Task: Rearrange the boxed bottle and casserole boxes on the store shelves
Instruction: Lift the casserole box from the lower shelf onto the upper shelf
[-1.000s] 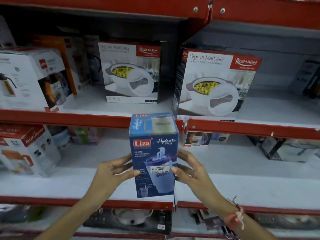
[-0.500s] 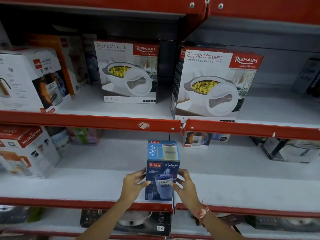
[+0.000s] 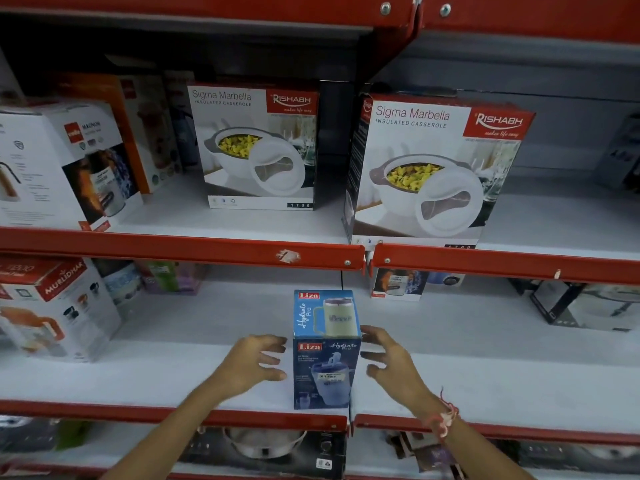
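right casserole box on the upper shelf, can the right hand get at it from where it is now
Probably yes: the right hand is open and empty beside the blue bottle box, and the right casserole box stands at the shelf's front edge with nothing before it.

red metal shelving (image 3: 207,247) with white boards runs across the whole view, in tiers. the uprights join just above and just below the hands, bolted at the seam. back panel: dark up and to the left of the hands, pale grey (image 3: 519,74) up and to the right. middle board (image 3: 502,372), level with the hands, bare white and evenly lit. a paint chip (image 3: 288,255) marks the red lip above the hands. lowest tier, beneath the wrists, in shadow.
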`<state>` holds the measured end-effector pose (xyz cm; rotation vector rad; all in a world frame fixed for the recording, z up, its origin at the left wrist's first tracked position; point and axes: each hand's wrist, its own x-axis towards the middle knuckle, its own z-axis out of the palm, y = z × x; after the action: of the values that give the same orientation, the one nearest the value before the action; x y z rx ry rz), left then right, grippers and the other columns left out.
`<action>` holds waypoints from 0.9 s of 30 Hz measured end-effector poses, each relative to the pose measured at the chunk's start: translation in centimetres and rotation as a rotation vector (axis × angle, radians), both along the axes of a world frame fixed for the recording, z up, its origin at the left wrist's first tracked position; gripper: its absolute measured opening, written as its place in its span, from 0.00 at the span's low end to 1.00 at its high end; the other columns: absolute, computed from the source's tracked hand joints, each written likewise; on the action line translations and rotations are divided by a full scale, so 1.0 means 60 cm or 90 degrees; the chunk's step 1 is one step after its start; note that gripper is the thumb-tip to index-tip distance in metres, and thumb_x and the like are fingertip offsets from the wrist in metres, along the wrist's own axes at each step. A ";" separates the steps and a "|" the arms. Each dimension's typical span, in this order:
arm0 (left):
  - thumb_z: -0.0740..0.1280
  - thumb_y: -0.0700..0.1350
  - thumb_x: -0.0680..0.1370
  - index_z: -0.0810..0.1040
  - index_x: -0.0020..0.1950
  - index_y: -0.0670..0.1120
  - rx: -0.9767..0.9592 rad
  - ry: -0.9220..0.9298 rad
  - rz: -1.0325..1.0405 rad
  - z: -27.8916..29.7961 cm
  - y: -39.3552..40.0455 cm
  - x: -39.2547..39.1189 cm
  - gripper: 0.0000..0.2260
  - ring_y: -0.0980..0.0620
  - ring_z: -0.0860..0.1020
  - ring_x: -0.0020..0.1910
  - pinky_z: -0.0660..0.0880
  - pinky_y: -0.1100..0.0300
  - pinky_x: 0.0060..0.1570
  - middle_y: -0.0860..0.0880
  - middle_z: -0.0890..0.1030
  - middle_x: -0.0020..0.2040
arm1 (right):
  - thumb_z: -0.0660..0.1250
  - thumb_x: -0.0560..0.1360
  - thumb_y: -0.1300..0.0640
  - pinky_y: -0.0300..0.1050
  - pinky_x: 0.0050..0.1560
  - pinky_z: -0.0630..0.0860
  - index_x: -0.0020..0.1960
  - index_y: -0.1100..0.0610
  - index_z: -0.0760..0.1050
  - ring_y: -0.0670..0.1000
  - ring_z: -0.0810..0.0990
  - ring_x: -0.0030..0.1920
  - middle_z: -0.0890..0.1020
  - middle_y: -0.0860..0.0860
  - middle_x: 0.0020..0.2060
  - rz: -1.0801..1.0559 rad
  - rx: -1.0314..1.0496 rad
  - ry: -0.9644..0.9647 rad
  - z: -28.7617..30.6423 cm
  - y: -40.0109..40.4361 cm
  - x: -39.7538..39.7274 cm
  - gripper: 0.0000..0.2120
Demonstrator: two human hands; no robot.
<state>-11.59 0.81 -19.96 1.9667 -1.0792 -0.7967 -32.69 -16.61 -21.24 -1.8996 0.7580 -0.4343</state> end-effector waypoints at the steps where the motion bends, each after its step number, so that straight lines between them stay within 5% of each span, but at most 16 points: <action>1: 0.76 0.42 0.68 0.73 0.66 0.44 0.012 -0.032 -0.017 0.029 0.001 0.005 0.28 0.52 0.81 0.50 0.78 0.67 0.46 0.47 0.79 0.59 | 0.63 0.73 0.77 0.30 0.46 0.79 0.66 0.51 0.70 0.54 0.83 0.56 0.79 0.50 0.57 -0.003 -0.040 0.007 0.022 -0.006 -0.003 0.29; 4: 0.75 0.47 0.68 0.77 0.61 0.46 -0.021 -0.076 -0.045 0.129 -0.004 0.007 0.22 0.61 0.81 0.47 0.77 0.71 0.43 0.52 0.81 0.56 | 0.65 0.76 0.70 0.37 0.54 0.81 0.60 0.54 0.78 0.47 0.84 0.50 0.84 0.47 0.51 -0.021 -0.144 -0.013 0.110 -0.019 -0.007 0.18; 9: 0.72 0.46 0.70 0.80 0.57 0.46 -0.246 0.003 -0.064 0.273 -0.046 -0.021 0.16 0.54 0.84 0.49 0.81 0.62 0.47 0.50 0.85 0.52 | 0.70 0.75 0.63 0.34 0.44 0.81 0.53 0.53 0.81 0.42 0.85 0.43 0.87 0.48 0.44 -0.109 -0.250 -0.216 0.253 -0.045 -0.015 0.09; 12: 0.72 0.43 0.72 0.80 0.56 0.45 -0.435 0.028 0.024 0.323 -0.096 -0.032 0.14 0.50 0.84 0.50 0.81 0.55 0.50 0.47 0.86 0.51 | 0.70 0.76 0.63 0.27 0.41 0.78 0.55 0.53 0.80 0.41 0.84 0.47 0.86 0.47 0.46 -0.207 -0.289 -0.332 0.305 -0.081 -0.018 0.10; 15: 0.71 0.43 0.73 0.78 0.59 0.44 -0.533 -0.001 0.082 0.349 -0.150 -0.038 0.15 0.54 0.81 0.54 0.78 0.62 0.56 0.48 0.83 0.56 | 0.69 0.76 0.63 0.28 0.44 0.78 0.57 0.51 0.77 0.48 0.82 0.54 0.83 0.49 0.52 -0.311 -0.306 -0.406 0.336 -0.126 -0.022 0.12; 18: 0.70 0.46 0.73 0.72 0.66 0.45 -0.503 -0.034 0.097 0.354 -0.198 -0.042 0.22 0.55 0.76 0.61 0.74 0.66 0.58 0.51 0.77 0.63 | 0.72 0.75 0.56 0.45 0.55 0.79 0.62 0.52 0.74 0.50 0.77 0.60 0.77 0.48 0.58 -0.413 -0.306 -0.452 0.348 -0.166 -0.026 0.18; 20: 0.69 0.52 0.74 0.67 0.70 0.46 -0.458 -0.055 0.093 0.347 -0.228 -0.040 0.27 0.56 0.71 0.64 0.69 0.60 0.63 0.54 0.72 0.66 | 0.73 0.73 0.48 0.49 0.59 0.74 0.66 0.51 0.70 0.52 0.71 0.64 0.73 0.49 0.60 -0.465 -0.311 -0.409 0.348 -0.195 -0.031 0.25; 23: 0.63 0.69 0.69 0.62 0.73 0.49 -0.385 -0.036 0.073 0.334 -0.258 -0.044 0.39 0.52 0.68 0.70 0.66 0.49 0.70 0.51 0.69 0.72 | 0.70 0.73 0.42 0.50 0.64 0.71 0.71 0.52 0.64 0.54 0.68 0.69 0.71 0.51 0.66 -0.401 -0.144 -0.376 0.350 -0.215 -0.031 0.32; 27: 0.55 0.69 0.71 0.61 0.74 0.53 -0.349 -0.011 0.040 0.320 -0.276 -0.059 0.35 0.52 0.69 0.70 0.65 0.49 0.71 0.52 0.72 0.70 | 0.63 0.78 0.45 0.41 0.50 0.75 0.70 0.51 0.67 0.53 0.77 0.62 0.79 0.46 0.58 -0.252 0.018 -0.379 0.346 -0.212 -0.024 0.23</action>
<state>-15.13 -15.72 -0.78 1.5323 -1.0988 -0.3915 -34.11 -29.33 -0.50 -1.4673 0.7194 -1.1665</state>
